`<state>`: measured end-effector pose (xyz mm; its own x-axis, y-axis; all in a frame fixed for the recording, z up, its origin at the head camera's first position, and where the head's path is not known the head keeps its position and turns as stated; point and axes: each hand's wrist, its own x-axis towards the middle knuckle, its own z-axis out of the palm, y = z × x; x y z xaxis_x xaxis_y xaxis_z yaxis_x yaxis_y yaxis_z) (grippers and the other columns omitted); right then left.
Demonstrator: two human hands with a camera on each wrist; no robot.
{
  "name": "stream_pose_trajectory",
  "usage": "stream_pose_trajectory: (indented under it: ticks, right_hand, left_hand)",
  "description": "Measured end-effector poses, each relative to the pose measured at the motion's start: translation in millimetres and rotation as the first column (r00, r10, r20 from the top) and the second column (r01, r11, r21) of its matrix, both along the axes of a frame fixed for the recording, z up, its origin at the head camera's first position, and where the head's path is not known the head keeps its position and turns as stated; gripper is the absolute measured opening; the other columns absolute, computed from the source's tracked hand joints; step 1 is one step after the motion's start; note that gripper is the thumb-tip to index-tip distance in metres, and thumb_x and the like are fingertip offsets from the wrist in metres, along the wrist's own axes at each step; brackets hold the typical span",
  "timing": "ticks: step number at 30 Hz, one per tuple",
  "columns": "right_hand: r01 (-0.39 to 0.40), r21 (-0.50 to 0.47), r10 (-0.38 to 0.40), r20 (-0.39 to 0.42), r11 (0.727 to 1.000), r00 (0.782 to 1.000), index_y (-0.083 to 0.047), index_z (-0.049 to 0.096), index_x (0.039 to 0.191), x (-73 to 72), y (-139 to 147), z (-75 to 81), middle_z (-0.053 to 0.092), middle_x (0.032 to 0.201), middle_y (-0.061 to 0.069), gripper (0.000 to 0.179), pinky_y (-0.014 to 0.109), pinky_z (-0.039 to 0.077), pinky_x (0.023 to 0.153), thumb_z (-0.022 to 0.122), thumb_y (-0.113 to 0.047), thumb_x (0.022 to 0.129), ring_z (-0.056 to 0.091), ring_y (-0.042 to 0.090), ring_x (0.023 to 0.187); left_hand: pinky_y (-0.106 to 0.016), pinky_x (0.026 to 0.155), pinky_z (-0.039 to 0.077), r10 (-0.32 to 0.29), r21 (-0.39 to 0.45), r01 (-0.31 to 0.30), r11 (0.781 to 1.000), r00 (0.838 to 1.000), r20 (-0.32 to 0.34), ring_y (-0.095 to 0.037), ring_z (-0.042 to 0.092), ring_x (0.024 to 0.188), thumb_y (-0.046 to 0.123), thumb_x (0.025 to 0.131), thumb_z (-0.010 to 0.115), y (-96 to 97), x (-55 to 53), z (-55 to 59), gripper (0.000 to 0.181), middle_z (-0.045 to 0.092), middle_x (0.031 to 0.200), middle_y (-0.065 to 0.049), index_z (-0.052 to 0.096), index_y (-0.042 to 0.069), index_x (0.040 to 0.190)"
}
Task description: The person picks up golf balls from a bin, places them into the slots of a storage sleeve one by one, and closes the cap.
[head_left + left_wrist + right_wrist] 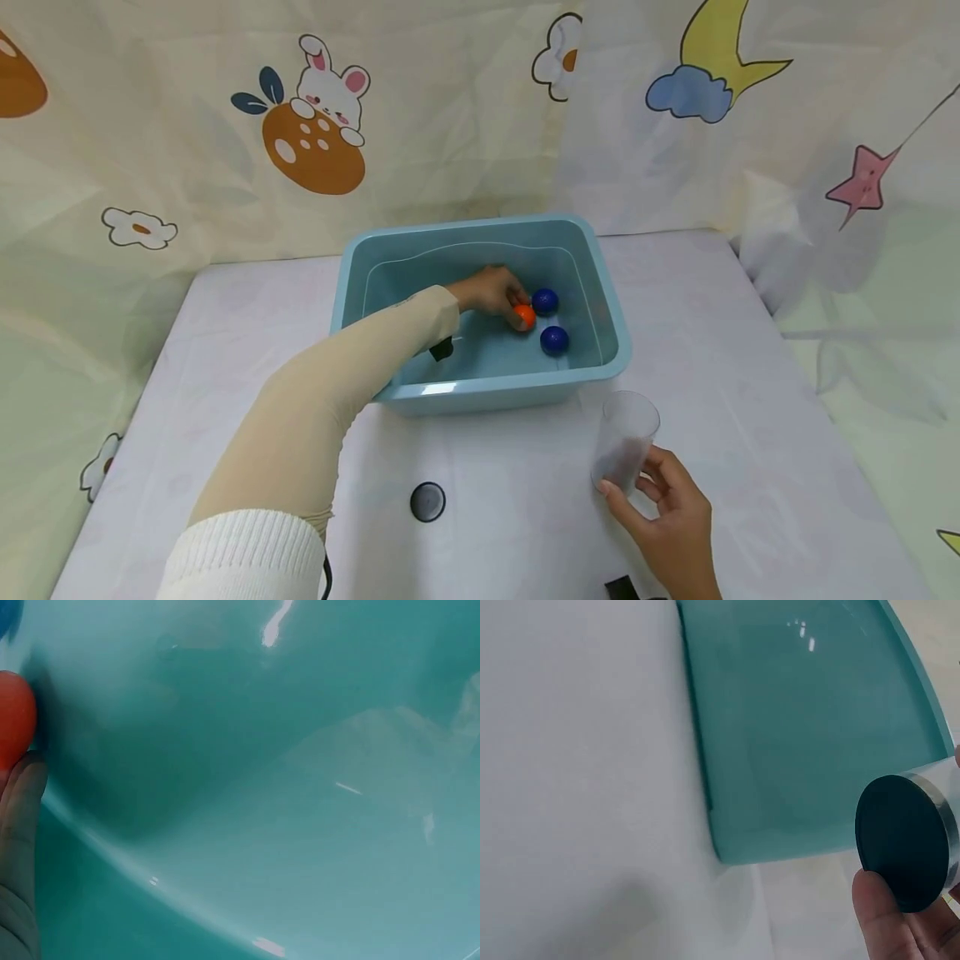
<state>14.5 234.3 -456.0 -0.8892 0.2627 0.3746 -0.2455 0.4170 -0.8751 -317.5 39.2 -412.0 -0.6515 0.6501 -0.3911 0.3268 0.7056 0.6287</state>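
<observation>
My left hand (495, 293) reaches down into the light blue plastic basin (480, 390) and pinches an orange ball (527, 317) between thumb and fingers. In the left wrist view the same orange ball (13, 720) shows at the left edge, against the fingertips (28, 780). Two dark blue balls (545, 302) lie in the basin just right of that hand. Outside the basin's near right corner, my right hand (671, 508) holds a clear cup (626, 433) near its base. The cup's dark round bottom (902, 844) faces the right wrist camera.
A small black disc (427, 502) lies on the white-covered table (510, 517) in front of the basin. Behind the table hangs a cloth (465, 108) printed with cartoon figures. The left forearm crosses the basin's near left rim.
</observation>
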Motion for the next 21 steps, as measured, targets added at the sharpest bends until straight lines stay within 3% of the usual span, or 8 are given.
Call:
stream_pose_trajectory:
  ticks: [6,14,21]
  right_hand:
    - [-0.026,0.024,0.028,-0.07,0.999,0.997,0.014,0.069,0.122,-2.9,5.6,2.8,0.067,0.117,-0.006,0.063,0.012,0.059,0.086,0.084,0.032,0.063,0.071,-0.001,0.105]
    - [-0.035,0.036,0.038,-0.101,0.999,0.994,0.015,0.07,0.122,-6.8,9.7,10.4,0.068,0.115,-0.007,0.063,0.011,0.058,0.086,0.083,0.031,0.063,0.071,-0.001,0.103]
    - [-0.027,0.064,0.033,-0.109,0.998,0.993,0.014,0.071,0.121,-8.3,12.7,11.9,0.067,0.114,-0.008,0.062,0.01,0.057,0.086,0.084,0.029,0.063,0.07,-0.002,0.102]
  left_hand:
    - [-0.029,0.097,0.057,-0.021,0.0,0.021,1.0,1.0,-0.022,-0.025,0.069,0.114,0.013,0.09,0.09,-0.2,0.5,5.4,0.046,0.077,0.125,-0.016,0.075,-0.001,0.131]
    - [-0.028,0.093,0.057,-0.038,0.008,0.039,0.999,0.998,-0.057,-0.022,0.07,0.108,0.015,0.089,0.091,-1.0,-0.8,9.3,0.043,0.079,0.121,-0.012,0.078,0.003,0.128]
    - [-0.029,0.092,0.058,-0.061,0.045,0.063,0.997,0.997,-0.05,-0.022,0.07,0.106,0.014,0.09,0.09,-6.1,7.6,26.5,0.04,0.08,0.118,-0.01,0.079,0.004,0.127]
